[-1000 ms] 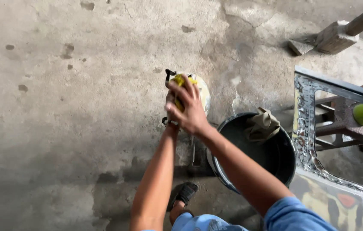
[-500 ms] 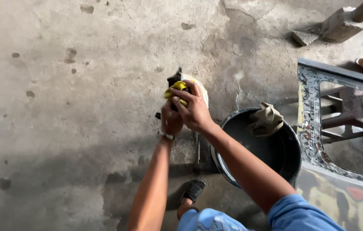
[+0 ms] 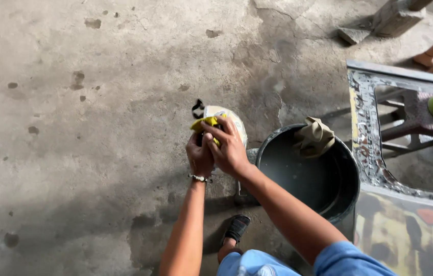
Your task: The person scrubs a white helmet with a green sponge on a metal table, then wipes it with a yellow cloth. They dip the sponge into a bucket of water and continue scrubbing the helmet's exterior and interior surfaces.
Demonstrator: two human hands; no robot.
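Note:
My left hand [image 3: 199,156] and my right hand [image 3: 227,148] are pressed together over the concrete floor. Both grip a small rounded object [image 3: 226,122], pale with a black strap or handle at its top. A yellow cloth [image 3: 203,124] lies bunched between my fingers and the object. My right hand sits over the object's top, my left holds it from the left side. A metal bracelet circles my left wrist. What the object is cannot be told.
A black bucket [image 3: 346,168] stands right of my hands with a tan rag [image 3: 314,137] over its rim. A worn patterned chair [image 3: 369,153] is beside it. A concrete block [image 3: 385,21] lies top right. My sandalled foot [image 3: 235,230] is below.
The view has tilted so the bucket and hands sit lower in frame. My hands have stayed on the object, the right hand shifting over its top with the yellow cloth.

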